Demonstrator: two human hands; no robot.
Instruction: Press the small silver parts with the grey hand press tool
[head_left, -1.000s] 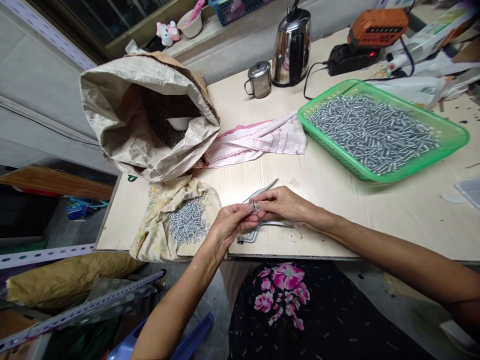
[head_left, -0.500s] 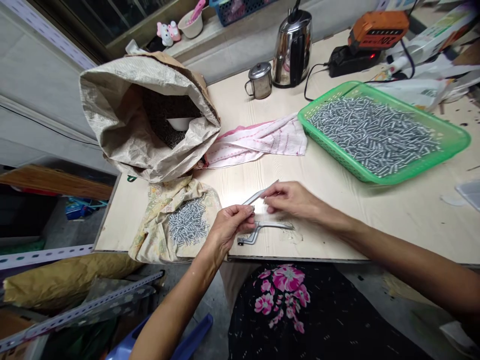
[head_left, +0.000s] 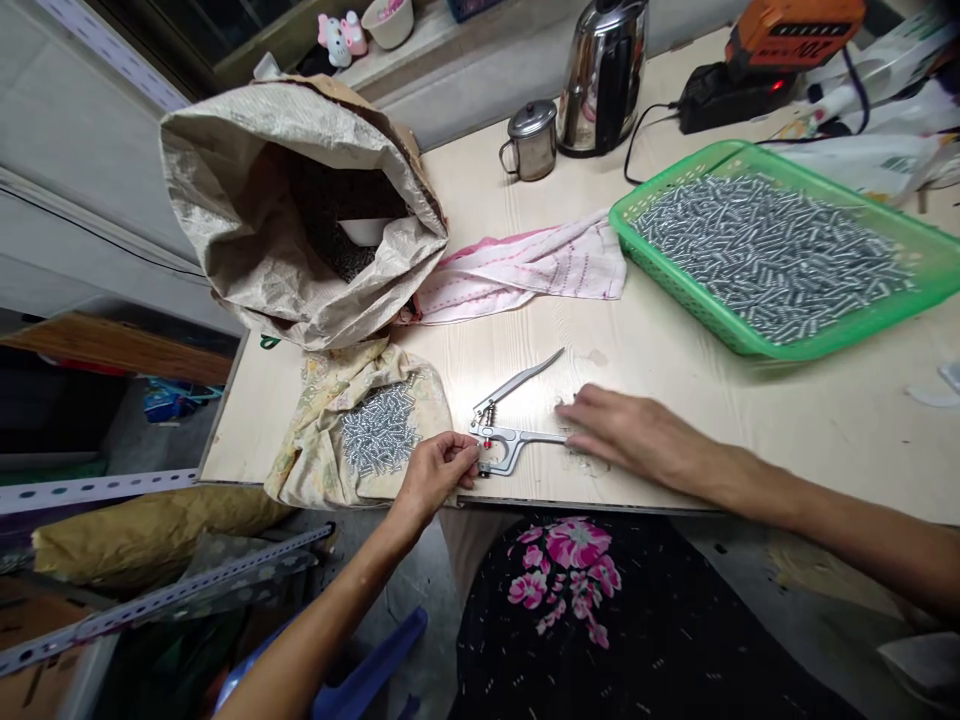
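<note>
Snap-fastener pliers (head_left: 513, 452) lie on the table near its front edge, their silver handles spread apart and a red part showing in the jaw. My left hand (head_left: 439, 468) is at the jaw end, thumb and fingers pinched together; whatever is between them is too small to make out. Beside the end of the lower handle is my right hand (head_left: 637, 435), its fingers stretched out and slightly blurred. Left of the pliers, a pile of small metal pins (head_left: 381, 428) rests on a yellowish patterned cloth (head_left: 300, 440).
A green basket (head_left: 694, 315) holds many small metal pieces. An open sack (head_left: 225, 230) with a white scoop (head_left: 363, 232) stands at the left. Behind are a pink-white towel (head_left: 540, 265), a metal mug (head_left: 534, 145), a kettle (head_left: 600, 80) and an orange battery (head_left: 795, 35) on a charger.
My right hand has moved down and right, off the upper handle. My left hand has shifted down and left to the jaw, leaving the pliers in plain view.
</note>
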